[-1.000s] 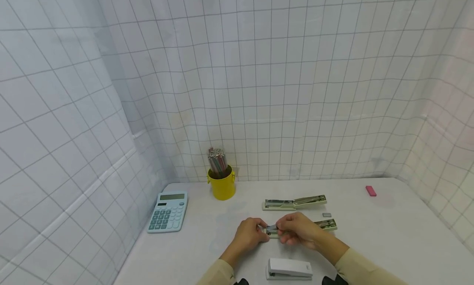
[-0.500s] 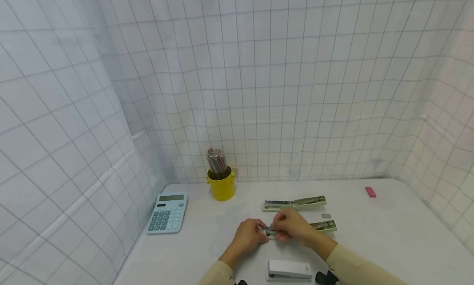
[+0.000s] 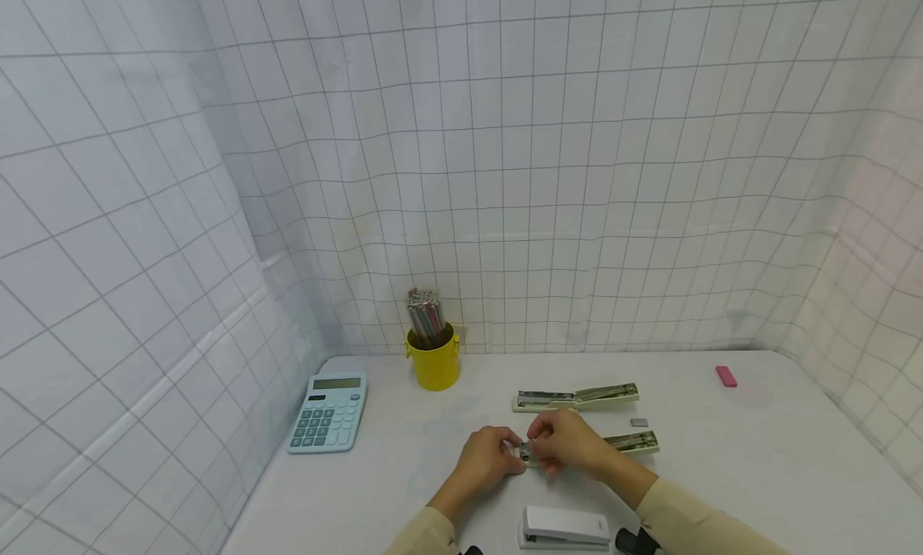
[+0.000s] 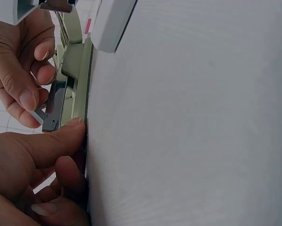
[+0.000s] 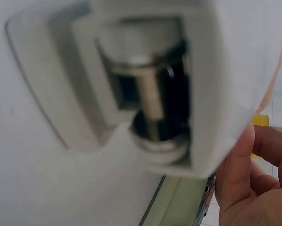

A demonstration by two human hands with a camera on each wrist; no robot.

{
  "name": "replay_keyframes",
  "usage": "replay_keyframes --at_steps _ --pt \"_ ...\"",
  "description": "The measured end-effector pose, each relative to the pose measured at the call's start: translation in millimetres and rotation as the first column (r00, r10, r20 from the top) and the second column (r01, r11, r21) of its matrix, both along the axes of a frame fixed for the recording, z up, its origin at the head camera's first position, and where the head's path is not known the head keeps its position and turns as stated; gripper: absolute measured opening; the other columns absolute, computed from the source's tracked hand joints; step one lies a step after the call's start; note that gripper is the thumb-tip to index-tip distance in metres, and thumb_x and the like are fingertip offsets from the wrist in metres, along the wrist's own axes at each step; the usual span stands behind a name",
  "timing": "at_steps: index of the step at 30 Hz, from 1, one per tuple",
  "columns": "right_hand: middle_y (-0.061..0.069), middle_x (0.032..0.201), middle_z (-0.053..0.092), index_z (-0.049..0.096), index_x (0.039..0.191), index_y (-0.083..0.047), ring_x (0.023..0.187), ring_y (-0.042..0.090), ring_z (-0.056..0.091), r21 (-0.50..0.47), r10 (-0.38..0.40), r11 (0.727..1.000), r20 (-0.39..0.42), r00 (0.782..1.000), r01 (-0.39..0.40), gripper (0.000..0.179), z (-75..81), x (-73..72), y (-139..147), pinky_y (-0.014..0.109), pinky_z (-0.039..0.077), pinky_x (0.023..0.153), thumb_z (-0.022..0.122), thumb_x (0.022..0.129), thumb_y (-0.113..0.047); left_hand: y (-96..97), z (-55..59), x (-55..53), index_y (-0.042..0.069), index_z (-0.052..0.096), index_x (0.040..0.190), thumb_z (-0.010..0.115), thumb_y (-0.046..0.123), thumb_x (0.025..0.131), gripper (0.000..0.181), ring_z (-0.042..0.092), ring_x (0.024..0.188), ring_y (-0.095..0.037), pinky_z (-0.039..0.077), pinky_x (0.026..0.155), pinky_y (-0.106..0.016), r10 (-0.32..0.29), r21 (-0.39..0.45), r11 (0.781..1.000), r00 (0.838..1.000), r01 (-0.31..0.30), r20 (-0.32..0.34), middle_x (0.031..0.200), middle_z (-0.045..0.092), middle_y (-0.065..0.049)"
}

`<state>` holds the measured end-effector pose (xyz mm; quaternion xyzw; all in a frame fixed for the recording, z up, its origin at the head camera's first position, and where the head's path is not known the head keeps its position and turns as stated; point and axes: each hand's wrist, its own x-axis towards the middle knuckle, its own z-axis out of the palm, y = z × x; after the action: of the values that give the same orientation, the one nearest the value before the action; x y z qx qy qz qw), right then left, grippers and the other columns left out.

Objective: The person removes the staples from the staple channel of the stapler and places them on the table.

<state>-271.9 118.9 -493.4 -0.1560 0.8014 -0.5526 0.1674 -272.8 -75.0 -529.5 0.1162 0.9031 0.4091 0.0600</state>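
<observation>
One green stapler (image 4: pixel 74 63), unfolded, lay on the white table (image 3: pixel 404 507) before the person. Left hand (image 3: pixel 485 459): thumb and fingers clamped on the stapler's front end. Right hand (image 3: pixel 570 441): thumb and forefinger together on a short grey strip (image 4: pixel 37 114) at the magazine's front (partly hidden by the fingers). Beyond: a second green stapler (image 3: pixel 574 397), likewise unfolded. Between the two, toward the right: one small grey bar (image 3: pixel 638 422). Nearer the person: one white stapler (image 3: pixel 566 526), folded. Farther left: a yellow bucket (image 3: pixel 436 368) holding a bundle of thin sticks (image 3: pixel 425 315); a light-blue calculator (image 3: pixel 328 413). Far right: one pink block (image 3: pixel 726 376).
</observation>
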Motion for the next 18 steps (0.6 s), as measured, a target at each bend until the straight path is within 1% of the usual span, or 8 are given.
replay_keyframes --at_steps 3,7,10,13,18 --pt "0.004 0.073 0.063 0.066 0.102 0.004 0.057 0.012 0.06 0.026 0.008 1.0 -0.037 0.999 -0.007 0.016 0.4 0.5 1.6 0.028 0.054 0.051 0.069 0.087 -0.001 0.8 -0.6 -0.1 0.011 0.076 0.095 0.084 0.011 0.074 0.023 0.05 0.06 -0.012 0.04 0.06 -0.03 0.001 0.003 1.0 1.0 -0.001 0.007 0.064 0.058 0.005" --pt "0.003 0.071 0.061 0.065 0.104 0.004 0.056 0.011 0.053 0.029 0.009 1.0 -0.058 0.998 -0.008 0.018 4.0 3.0 8.6 0.026 0.047 0.05 0.07 0.087 -0.003 1.8 -0.5 -0.1 0.011 0.076 0.097 0.084 0.011 0.075 0.024 0.051 0.06 -0.012 0.04 0.06 -0.029 -0.004 0.013 1.0 1.0 0.004 0.022 0.065 0.058 0.005" --pt "0.002 0.074 0.06 0.065 0.107 0.003 0.058 0.012 0.051 0.019 -0.001 1.0 -0.046 0.999 0.002 0.021 9.1 4.8 17.2 0.026 0.044 0.052 0.07 0.088 -0.005 1.7 0.1 -0.3 0.011 0.077 0.099 0.084 0.012 0.075 0.025 0.051 0.061 -0.012 0.04 0.06 -0.029 -0.007 0.02 1.0 1.0 0.007 0.027 0.066 0.058 0.005" --pt "0.003 0.078 0.06 0.064 0.109 0.002 0.062 0.013 0.052 0.015 -0.017 1.0 -0.042 0.999 0.018 0.023 14.4 5.8 27.1 0.026 0.045 0.054 0.07 0.089 -0.007 0.4 0.5 -0.7 0.01 0.077 0.1 0.084 0.011 0.075 0.026 0.05 0.06 -0.011 0.04 0.059 -0.028 -0.003 0.022 1.0 1.0 0.003 0.019 0.066 0.058 0.005" --pt "0.004 0.081 0.061 0.064 0.114 0.004 0.064 0.015 0.053 0.009 -0.06 0.998 -0.041 0.997 0.06 0.029 23.6 11.2 48.0 0.027 0.045 0.054 0.071 0.091 -0.01 -1.5 1.6 0.9 0.01 0.077 0.101 0.084 0.011 0.077 0.025 0.049 0.06 -0.011 0.038 0.058 -0.027 0.001 0.033 0.999 0.999 -0.003 0.033 0.066 0.057 0.004"
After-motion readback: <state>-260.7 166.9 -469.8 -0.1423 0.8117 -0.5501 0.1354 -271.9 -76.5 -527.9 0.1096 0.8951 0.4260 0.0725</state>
